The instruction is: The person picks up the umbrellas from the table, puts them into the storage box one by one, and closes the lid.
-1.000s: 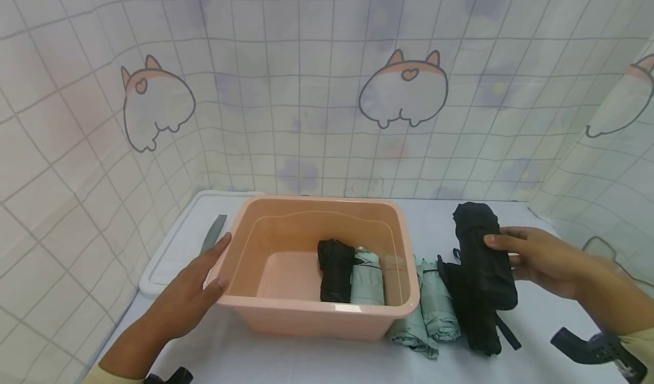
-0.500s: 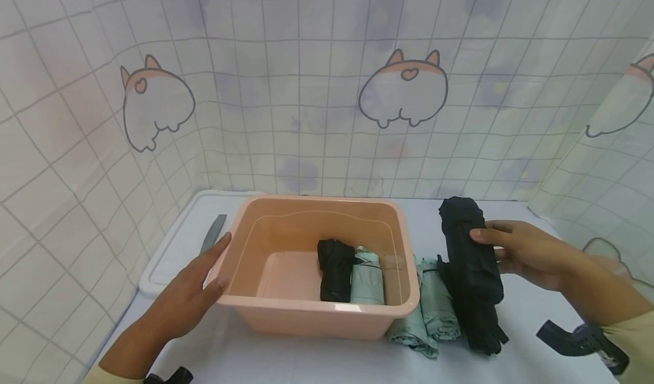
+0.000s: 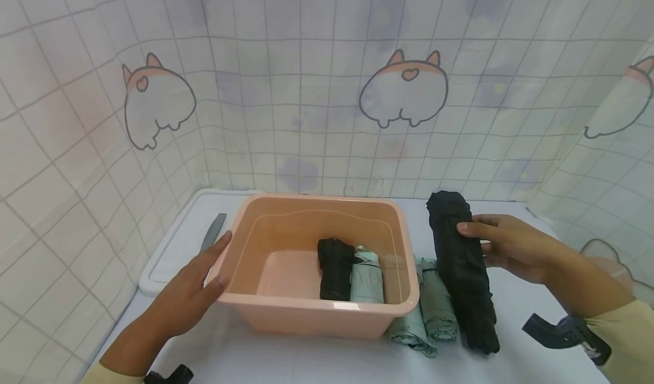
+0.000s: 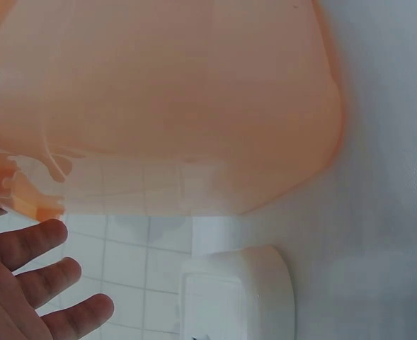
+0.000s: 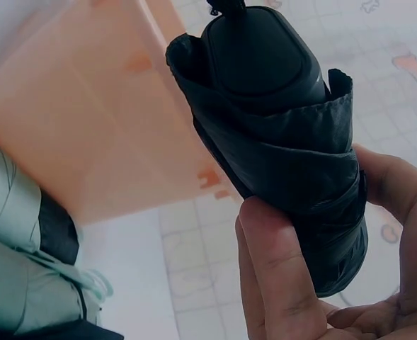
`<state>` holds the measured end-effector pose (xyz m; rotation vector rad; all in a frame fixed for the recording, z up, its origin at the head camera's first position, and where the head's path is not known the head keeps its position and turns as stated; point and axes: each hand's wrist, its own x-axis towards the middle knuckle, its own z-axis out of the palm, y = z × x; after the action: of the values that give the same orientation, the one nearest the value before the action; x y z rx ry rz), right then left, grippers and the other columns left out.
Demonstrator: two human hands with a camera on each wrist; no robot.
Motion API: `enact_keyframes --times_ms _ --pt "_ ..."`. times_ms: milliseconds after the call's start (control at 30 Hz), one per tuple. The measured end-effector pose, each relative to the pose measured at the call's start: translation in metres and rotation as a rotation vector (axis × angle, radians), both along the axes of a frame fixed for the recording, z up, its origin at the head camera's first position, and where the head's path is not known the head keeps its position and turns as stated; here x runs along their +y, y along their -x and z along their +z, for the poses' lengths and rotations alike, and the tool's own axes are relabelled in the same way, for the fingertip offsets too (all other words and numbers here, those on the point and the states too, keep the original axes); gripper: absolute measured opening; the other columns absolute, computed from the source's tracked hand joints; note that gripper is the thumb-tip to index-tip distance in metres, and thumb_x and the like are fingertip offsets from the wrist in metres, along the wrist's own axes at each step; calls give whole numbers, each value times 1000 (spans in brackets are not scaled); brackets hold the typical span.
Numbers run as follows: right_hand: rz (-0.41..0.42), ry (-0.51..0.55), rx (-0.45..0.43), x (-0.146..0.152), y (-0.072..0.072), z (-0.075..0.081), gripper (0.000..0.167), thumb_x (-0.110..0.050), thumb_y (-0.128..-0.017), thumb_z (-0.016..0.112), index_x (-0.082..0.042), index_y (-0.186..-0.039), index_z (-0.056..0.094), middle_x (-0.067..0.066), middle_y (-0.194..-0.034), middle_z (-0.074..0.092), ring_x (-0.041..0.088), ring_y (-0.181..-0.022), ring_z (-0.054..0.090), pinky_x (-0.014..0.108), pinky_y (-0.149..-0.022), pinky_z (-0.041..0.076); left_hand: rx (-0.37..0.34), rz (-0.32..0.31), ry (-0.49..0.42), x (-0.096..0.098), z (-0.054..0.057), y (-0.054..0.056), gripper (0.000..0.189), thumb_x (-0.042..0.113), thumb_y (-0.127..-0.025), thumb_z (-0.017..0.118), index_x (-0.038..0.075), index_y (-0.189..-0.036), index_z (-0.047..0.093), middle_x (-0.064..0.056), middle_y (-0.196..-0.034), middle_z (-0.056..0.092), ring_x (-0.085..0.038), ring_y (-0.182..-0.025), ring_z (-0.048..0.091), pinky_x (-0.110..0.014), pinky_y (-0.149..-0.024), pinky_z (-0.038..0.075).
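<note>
My right hand (image 3: 516, 247) grips a folded black umbrella (image 3: 455, 236) between thumb and fingers, raised above the table to the right of the tub. In the right wrist view the umbrella's dark handle end (image 5: 265, 57) points up. Below it, mostly hidden, another black umbrella (image 3: 480, 338) lies on the table. My left hand (image 3: 186, 293) rests against the left rim of a peach plastic tub (image 3: 327, 318), fingers loosely extended in the left wrist view. Inside the tub, a black umbrella (image 3: 336, 270) and a pale green umbrella (image 3: 367, 279) lie side by side.
Two pale green folded umbrellas (image 3: 438, 310) lie against the tub's right side. A white tray or board (image 3: 176, 242) with a grey blade-like strip (image 3: 213, 230) stands at the left. A grid-patterned curtain (image 3: 327, 117) encloses the back and sides.
My right hand has carried the black umbrella leftward and slightly up, toward the tub, covering more of the one beneath. My left hand stays on the rim.
</note>
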<state>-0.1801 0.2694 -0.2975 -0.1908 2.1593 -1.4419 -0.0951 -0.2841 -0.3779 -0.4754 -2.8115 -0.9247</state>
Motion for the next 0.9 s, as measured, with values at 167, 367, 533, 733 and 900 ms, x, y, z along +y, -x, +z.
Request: enact_keyframes --times_ms 167,367,533,733,900 --pt "-5 4 -4 -8 1 1 95 -38 -105 57 11 -157 -7 37 -158 26 54 -140 37 66 -110 30 -3 1 0 0 0 0 68 39 -106 49 28 -166 18 -12 -166 29 -48 -146 30 -77 -104 29" --pt "0 7 5 -17 2 3 96 -38 -104 58 11 -158 -4 36 -160 23 56 -141 33 66 -109 29 -15 8 -3 0 -1 2 67 38 -107 48 31 -166 17 -12 -166 28 -48 -146 29 -77 -105 28" --pt "2 19 13 -24 1 4 94 -38 -103 60 11 -158 0 35 -160 24 56 -140 36 68 -109 28 -13 10 0 -1 -1 2 67 37 -107 48 31 -166 16 -12 -166 27 -49 -146 30 -77 -104 28" --pt "-9 28 8 -33 2 4 96 -38 -102 62 11 -158 0 35 -159 25 54 -138 40 68 -109 28 -26 20 1 2 1 -1 68 38 -106 48 30 -166 17 -14 -165 29 -49 -145 31 -77 -104 29" --pt "-8 44 8 -39 4 4 92 -38 -102 62 11 -158 7 34 -157 31 51 -135 47 68 -109 28 -42 36 9 4 3 -2 68 40 -106 48 30 -166 17 -16 -165 30 -50 -144 33 -77 -103 30"
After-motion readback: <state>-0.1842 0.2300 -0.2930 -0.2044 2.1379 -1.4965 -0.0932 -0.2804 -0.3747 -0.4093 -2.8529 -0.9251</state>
